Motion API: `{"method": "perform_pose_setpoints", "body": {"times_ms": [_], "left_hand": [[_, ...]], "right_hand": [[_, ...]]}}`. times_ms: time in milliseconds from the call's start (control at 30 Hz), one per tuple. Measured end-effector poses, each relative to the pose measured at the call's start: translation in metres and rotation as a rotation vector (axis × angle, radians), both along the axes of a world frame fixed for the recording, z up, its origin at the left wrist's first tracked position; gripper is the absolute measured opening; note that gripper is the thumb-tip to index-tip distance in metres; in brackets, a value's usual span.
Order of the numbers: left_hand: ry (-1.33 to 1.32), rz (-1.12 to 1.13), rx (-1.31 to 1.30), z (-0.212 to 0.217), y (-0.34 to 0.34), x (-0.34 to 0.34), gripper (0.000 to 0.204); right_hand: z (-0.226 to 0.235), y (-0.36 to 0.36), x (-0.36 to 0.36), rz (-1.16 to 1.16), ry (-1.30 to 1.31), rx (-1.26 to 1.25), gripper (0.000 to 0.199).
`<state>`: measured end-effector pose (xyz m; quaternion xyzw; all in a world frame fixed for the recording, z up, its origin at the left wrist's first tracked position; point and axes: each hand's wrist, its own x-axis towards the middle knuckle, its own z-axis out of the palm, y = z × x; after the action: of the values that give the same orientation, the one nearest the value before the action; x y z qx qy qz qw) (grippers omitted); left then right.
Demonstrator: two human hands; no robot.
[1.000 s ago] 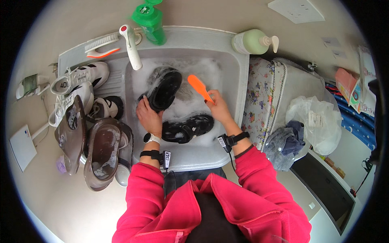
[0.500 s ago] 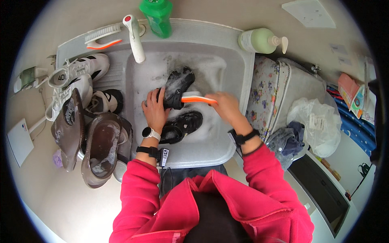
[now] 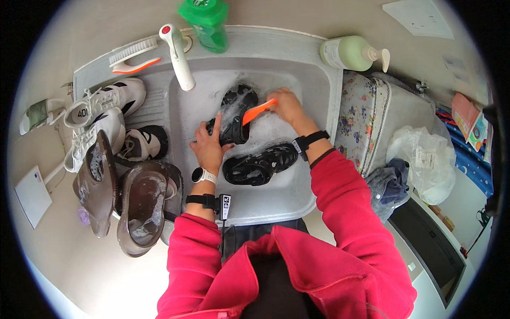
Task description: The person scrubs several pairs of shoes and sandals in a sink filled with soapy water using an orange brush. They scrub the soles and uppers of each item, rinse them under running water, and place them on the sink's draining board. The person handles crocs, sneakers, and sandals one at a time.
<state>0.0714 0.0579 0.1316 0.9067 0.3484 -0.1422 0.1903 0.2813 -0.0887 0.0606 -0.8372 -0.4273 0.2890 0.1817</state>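
A wet black clog [image 3: 240,109] with foam on it stands toe away from me in the soapy sink [image 3: 265,212]. My left hand [image 3: 209,146] is closed on its heel end, the thumb at the near edge and a finger along the left side. In my right hand [image 3: 288,108] is the handle of an orange-backed scrub brush [image 3: 259,111], slanting down against the clog's right side. Its bristles are hidden from this angle. Nearer to me, a second black clog [image 3: 260,165] lies sideways in the suds, touched by neither hand.
A white tap [image 3: 180,61] and green bottle [image 3: 208,26] stand behind the basin, with another brush [image 3: 133,52] to their left. White sneakers [image 3: 98,133] and brown shoes [image 3: 139,207] crowd the left side. A pump bottle [image 3: 348,53] sits at the back right corner.
My right hand has moved up and a little left, and the brush now tilts along the clog's side. My left hand has shifted slightly at the heel. The second clog looks turned.
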Motion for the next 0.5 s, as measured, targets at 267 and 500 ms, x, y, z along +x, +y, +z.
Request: {"method": "perform_pose_setpoints", "body": {"times_ms": [267,500], "left_hand": [[0.054,-0.023,-0.018,0.000,0.002,0.001,0.113],[-0.020,-0.010,-0.211,-0.009,0.024,-0.008,0.106]], "right_hand": [[0.041,0.013,0.030,0.054,-0.040,-0.061,0.007],[0.034,0.018,-0.014,0.238,-0.012,0.070,0.017]]}}
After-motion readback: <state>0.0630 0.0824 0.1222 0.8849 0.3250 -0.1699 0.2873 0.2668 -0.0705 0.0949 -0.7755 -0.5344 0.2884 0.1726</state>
